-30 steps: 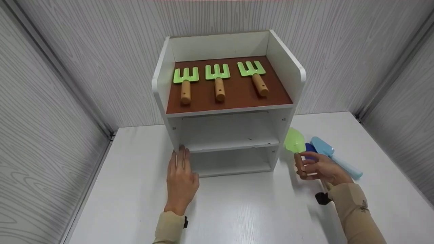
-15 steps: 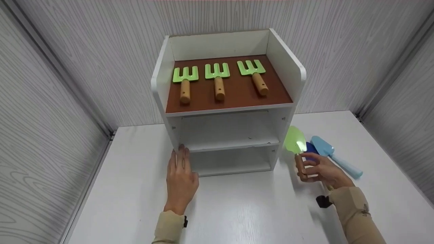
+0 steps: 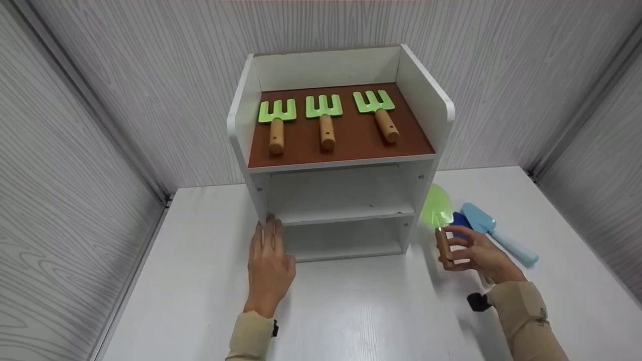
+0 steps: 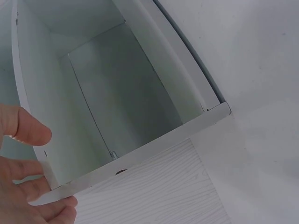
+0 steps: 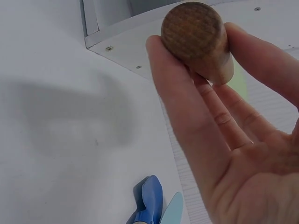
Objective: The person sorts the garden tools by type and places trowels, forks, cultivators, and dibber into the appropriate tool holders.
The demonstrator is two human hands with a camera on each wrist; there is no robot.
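R hand (image 3: 481,254) pinched green trowel (image 3: 437,216) by its handle (image 3: 441,244); trowel just fwd-L of palm, axis approx. fore-aft, blade (image 3: 438,201) pointing away. L hand (image 3: 271,276), fingers (image 3: 269,238) straight, touched shelf unit (image 3: 341,163).

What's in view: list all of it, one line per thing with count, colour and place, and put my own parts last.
Flat white table: 1, white, under the shelf unit
Box-shaped shelf unit: 1, white with a brown top panel, centre
Three-pronged hand forks with wooden handles: 3, light green and tan, in a row on the brown top panel
Green trowel with wooden handle: 1, light green and brown, right of the shelf unit
Pointed blue trowel: 1, light blue, on the table, right
Partly hidden blue tool: 1, dark blue, beside the pointed blue trowel
Wood-grain wall panels: 3, grey-white, back, left, right
Cloth sleeves: 2, beige, forearms
Left grip: 1, bare, at the shelf unit's front left edge
Right grip: 1, bare, holding the green trowel
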